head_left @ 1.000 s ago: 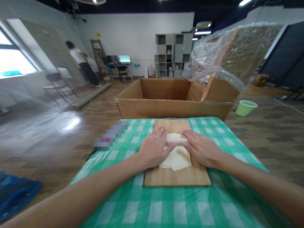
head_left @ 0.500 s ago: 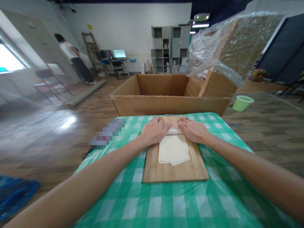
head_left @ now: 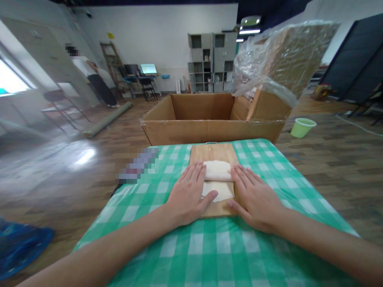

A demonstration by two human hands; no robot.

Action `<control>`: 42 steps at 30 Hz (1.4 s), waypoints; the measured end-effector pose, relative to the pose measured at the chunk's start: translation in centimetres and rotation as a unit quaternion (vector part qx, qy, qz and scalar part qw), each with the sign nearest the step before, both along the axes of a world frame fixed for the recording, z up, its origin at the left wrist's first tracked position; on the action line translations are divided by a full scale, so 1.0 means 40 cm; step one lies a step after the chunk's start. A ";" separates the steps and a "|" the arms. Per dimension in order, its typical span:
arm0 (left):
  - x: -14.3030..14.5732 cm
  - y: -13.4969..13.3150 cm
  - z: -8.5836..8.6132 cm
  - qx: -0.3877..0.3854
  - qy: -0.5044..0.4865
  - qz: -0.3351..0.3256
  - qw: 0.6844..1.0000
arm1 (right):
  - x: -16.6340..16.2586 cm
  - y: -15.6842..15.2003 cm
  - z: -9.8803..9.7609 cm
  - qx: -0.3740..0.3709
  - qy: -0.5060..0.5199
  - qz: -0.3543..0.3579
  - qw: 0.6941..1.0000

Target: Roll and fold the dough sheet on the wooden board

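A pale sheet of dough (head_left: 217, 179) lies on a wooden cutting board (head_left: 213, 152), its far part rolled up into a thick fold. My left hand (head_left: 188, 194) rests flat at the dough's left side, thumb on the near flat part. My right hand (head_left: 254, 196) lies flat at the dough's right side, fingers spread on the board's edge. Both palms press down; neither hand grips anything. The board sits on a table with a green and white checked cloth (head_left: 209, 255).
An open cardboard box (head_left: 209, 129) stands just beyond the table's far edge, with a plastic-wrapped box (head_left: 284, 59) leaning at its right. A green bucket (head_left: 303, 127) sits on the wooden floor at right. Two people (head_left: 95, 81) stand far left by a desk.
My hands slid from the board's far end back toward me, and the dough is now rolled into a thicker fold with less flat sheet showing.
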State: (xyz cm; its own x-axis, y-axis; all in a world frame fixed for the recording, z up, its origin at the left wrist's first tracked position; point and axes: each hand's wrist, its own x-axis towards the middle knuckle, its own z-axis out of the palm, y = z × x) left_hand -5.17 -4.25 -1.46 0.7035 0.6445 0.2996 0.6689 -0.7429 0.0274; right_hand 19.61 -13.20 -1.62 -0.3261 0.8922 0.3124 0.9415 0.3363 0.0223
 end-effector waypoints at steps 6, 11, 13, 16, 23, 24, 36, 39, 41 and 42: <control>-0.005 0.063 0.018 -0.066 0.023 -0.023 0.997 | -0.024 -0.033 -0.008 0.005 0.014 -0.015 1.000; 0.058 0.163 0.030 -0.087 0.043 -0.005 0.995 | 0.020 0.083 0.008 -0.020 0.019 -0.037 0.999; 0.084 0.200 0.032 -0.086 0.058 -0.003 0.995 | 0.045 0.148 0.020 -0.032 0.018 -0.045 0.998; 0.113 0.249 0.028 -0.076 0.100 -0.012 0.992 | 0.074 0.243 0.035 -0.066 -0.027 -0.026 0.997; 0.128 0.229 0.024 -0.035 0.085 0.019 0.996 | 0.077 0.294 0.017 -0.027 0.001 -0.058 0.998; 0.123 0.206 0.024 -0.035 0.071 0.027 0.997 | 0.077 0.277 0.012 -0.023 0.000 -0.048 0.999; 0.033 -0.065 0.019 -0.008 0.019 0.007 1.000 | 0.071 0.037 0.013 -0.001 0.015 0.049 0.999; 0.018 -0.105 0.028 -0.004 0.007 -0.005 1.000 | 0.074 -0.012 0.024 0.002 0.021 0.069 0.997; 0.012 -0.111 0.034 0.002 0.003 -0.013 1.000 | 0.078 -0.033 0.029 0.000 0.033 0.080 0.996; 0.012 -0.107 0.037 0.004 0.006 -0.014 1.000 | 0.080 -0.037 0.031 -0.005 0.042 0.080 0.996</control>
